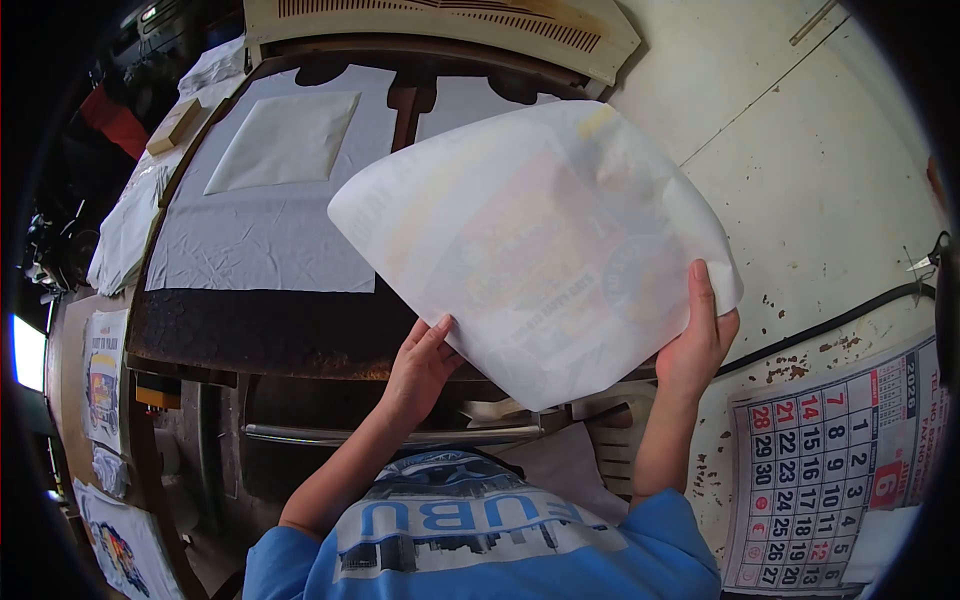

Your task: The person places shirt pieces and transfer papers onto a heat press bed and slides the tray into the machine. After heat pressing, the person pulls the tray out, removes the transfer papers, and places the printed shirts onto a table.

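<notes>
A large white sheet of paper (500, 250) is held up in front of me, curved, with a reversed colour print showing faintly through it. The fingers of my left hand (422, 365) pinch its lower left edge. At the right edge, my right hand (697, 335) grips it with the thumb on the near face. Beyond lies a pale fabric piece (270, 240) on a dark press bed (250, 325), with another white sheet (285, 140) flat on top. A second fabric piece (455, 105) lies to its right, partly hidden behind the held paper.
A beige slotted machine housing (450, 30) stands at the far side. Printed white shirts (105, 370) and a small box (173, 126) lie along the left. A metal bar (390, 436) runs below the bed. At right are a black cable (830, 325) and a calendar (820, 480).
</notes>
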Motion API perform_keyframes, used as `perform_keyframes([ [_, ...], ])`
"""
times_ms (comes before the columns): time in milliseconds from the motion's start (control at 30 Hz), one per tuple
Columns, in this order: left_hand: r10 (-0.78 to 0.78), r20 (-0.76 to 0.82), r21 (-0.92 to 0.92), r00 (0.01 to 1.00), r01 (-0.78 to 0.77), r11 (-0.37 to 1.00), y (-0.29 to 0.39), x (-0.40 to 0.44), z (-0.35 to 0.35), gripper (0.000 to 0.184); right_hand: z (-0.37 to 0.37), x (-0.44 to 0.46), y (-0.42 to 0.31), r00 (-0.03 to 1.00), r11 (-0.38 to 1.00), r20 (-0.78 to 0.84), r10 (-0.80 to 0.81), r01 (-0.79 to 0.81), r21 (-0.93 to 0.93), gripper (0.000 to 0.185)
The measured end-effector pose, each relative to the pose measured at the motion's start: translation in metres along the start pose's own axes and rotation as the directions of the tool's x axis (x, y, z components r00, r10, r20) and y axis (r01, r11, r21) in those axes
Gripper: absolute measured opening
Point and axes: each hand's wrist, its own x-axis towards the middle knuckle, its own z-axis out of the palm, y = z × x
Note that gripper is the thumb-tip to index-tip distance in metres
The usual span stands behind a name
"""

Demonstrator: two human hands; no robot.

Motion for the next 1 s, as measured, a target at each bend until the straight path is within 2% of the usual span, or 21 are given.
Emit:
perform_keyframes([
  [167, -0.018, 0.025, 0.022, 1.000, 0.018, 1.000, -0.003, 0.006, -0.006, 0.034, -0.004, -0.002, 0.001, 0.996, 0.995, 0.009, -0.094, 0.094, -0.023, 0.030],
  [300, -0.027, 0.046, 0.042, 0.999, 0.025, 0.999, -0.009, 0.009, -0.005, 0.037, -0.004, 0.009, 0.014, 0.997, 0.997, -0.009, -0.071, 0.071, 0.000, 0.030],
  [367, -0.146, 0.087, 0.128, 0.985, 0.135, 0.983, -0.020, 0.011, -0.008, 0.040, -0.002, 0.021, 0.030, 0.997, 0.996, -0.063, 0.053, -0.048, 0.075, 0.033],
  [400, -0.191, 0.098, 0.131, 0.977, 0.178, 0.975, -0.024, 0.012, -0.007, 0.042, 0.000, 0.029, 0.040, 0.996, 0.995, -0.065, 0.055, -0.049, 0.090, 0.033],
  [467, -0.249, 0.098, 0.194, 0.963, 0.227, 0.954, -0.026, 0.022, -0.002, 0.043, 0.003, 0.048, 0.068, 0.969, 0.967, -0.139, 0.207, -0.180, 0.181, 0.032],
  [500, -0.273, 0.083, 0.238, 0.959, 0.247, 0.940, -0.022, 0.030, 0.001, 0.044, 0.004, 0.059, 0.083, 0.967, 0.963, -0.140, 0.211, -0.181, 0.202, 0.032],
  [567, -0.199, 0.076, 0.271, 0.977, 0.172, 0.947, -0.009, 0.065, 0.004, 0.044, 0.005, 0.088, 0.117, 0.969, 0.974, -0.165, 0.185, -0.159, 0.162, 0.035],
  [600, -0.104, 0.036, 0.291, 0.994, 0.089, 0.953, 0.002, 0.086, 0.010, 0.045, 0.005, 0.105, 0.136, 0.974, 0.969, -0.149, 0.169, -0.137, 0.204, 0.036],
  [633, -0.046, -0.022, 0.408, 0.999, 0.051, 0.911, 0.020, 0.109, 0.019, 0.046, 0.008, 0.123, 0.148, 0.974, 0.965, -0.151, 0.171, -0.134, 0.226, 0.036],
  [667, 0.050, -0.021, 0.439, 0.999, -0.035, 0.898, 0.032, 0.136, 0.025, 0.048, 0.013, 0.141, 0.158, 0.976, 0.955, -0.158, 0.147, -0.098, 0.280, 0.037],
  [767, 0.268, 0.093, 0.603, 0.959, -0.268, 0.751, 0.068, 0.204, 0.051, 0.048, 0.020, 0.192, 0.192, 0.985, 0.928, -0.164, 0.061, 0.005, 0.372, 0.037],
  [833, 0.352, 0.147, 0.690, 0.924, -0.351, 0.633, 0.078, 0.255, 0.053, 0.049, 0.018, 0.217, 0.224, 0.983, 0.921, -0.113, 0.143, -0.091, 0.378, 0.035],
  [867, 0.344, 0.157, 0.701, 0.926, -0.350, 0.621, 0.080, 0.275, 0.052, 0.049, 0.018, 0.224, 0.241, 0.964, 0.921, -0.177, 0.198, -0.121, 0.370, 0.030],
  [900, 0.353, 0.128, 0.775, 0.927, -0.316, 0.548, 0.080, 0.294, 0.050, 0.053, 0.015, 0.228, 0.259, 0.960, 0.917, -0.192, 0.205, -0.120, 0.380, 0.030],
  [933, 0.362, 0.097, 0.839, 0.927, -0.272, 0.472, 0.077, 0.310, 0.044, 0.057, 0.010, 0.229, 0.274, 0.950, 0.948, -0.190, 0.249, -0.198, 0.250, 0.029],
  [967, 0.349, 0.098, 0.847, 0.932, -0.262, 0.463, 0.069, 0.328, 0.031, 0.057, 0.006, 0.229, 0.290, 0.936, 0.954, -0.192, 0.295, -0.277, 0.115, 0.028],
  [1000, 0.344, 0.008, 0.876, 0.939, -0.173, 0.450, 0.059, 0.345, 0.017, 0.060, 0.002, 0.229, 0.307, 0.918, 0.941, -0.207, 0.337, -0.336, 0.044, 0.036],
])
